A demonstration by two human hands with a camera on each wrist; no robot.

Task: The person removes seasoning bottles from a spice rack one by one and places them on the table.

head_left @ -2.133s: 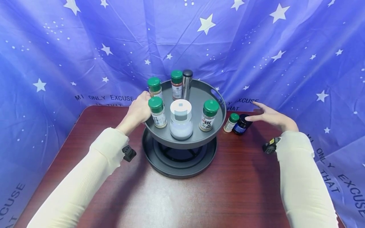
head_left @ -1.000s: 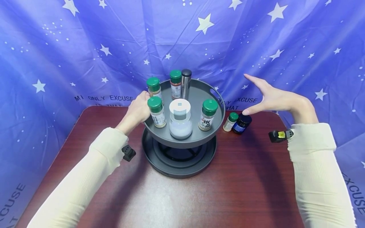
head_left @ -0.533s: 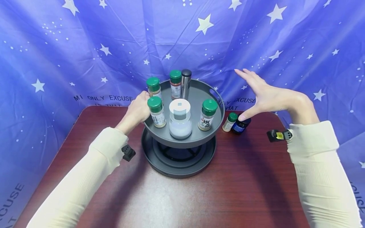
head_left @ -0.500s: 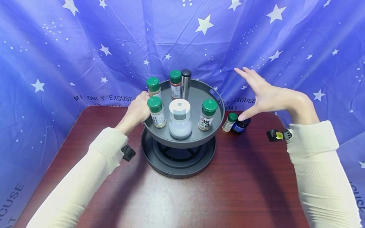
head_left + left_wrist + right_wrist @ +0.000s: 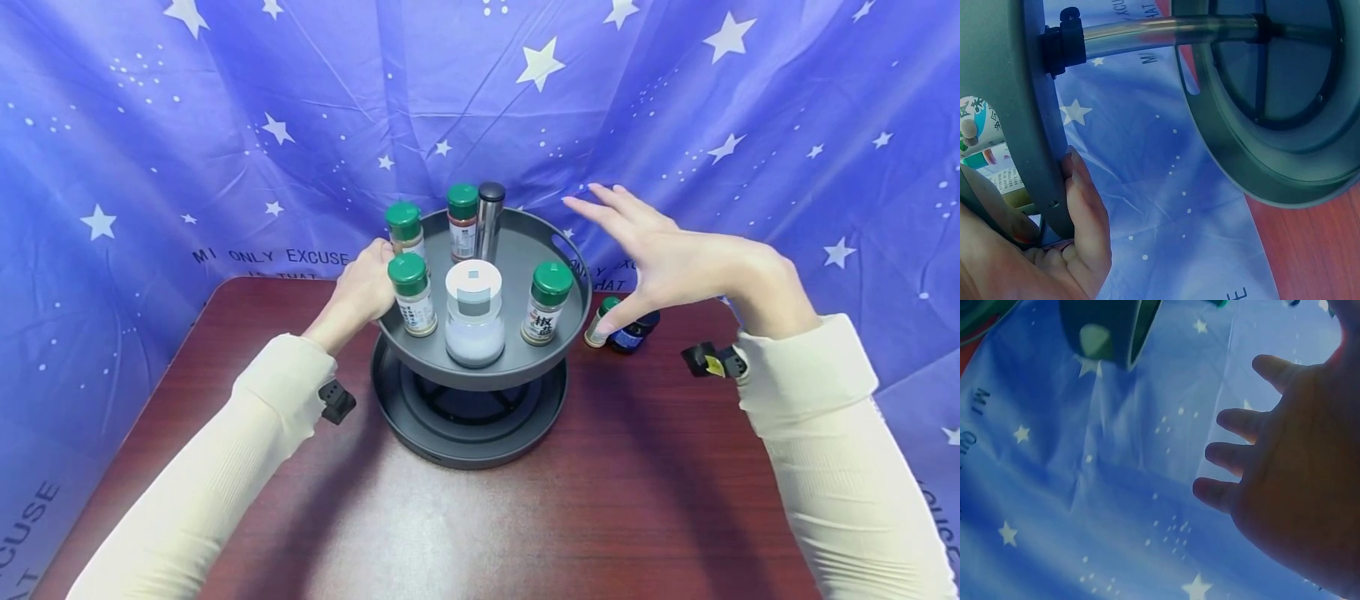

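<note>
So we've got our left hand [image 5: 365, 287] pinching the rim of the upper tray [image 5: 517, 250] of the two-tier spice rack, thumb inside and fingers under the edge, probably to keep it from spinning. Right hand [image 5: 667, 258] hovers spread and empty just off the tray's right side, above the small green-capped bottle [image 5: 597, 323] and dark jar [image 5: 633, 333] standing on the counter [image 5: 645, 500].

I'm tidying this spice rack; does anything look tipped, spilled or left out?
Nothing is tipped or spilled. A small green-capped bottle and a dark blue jar stand on the table beside the upper tray, not on it.
</note>
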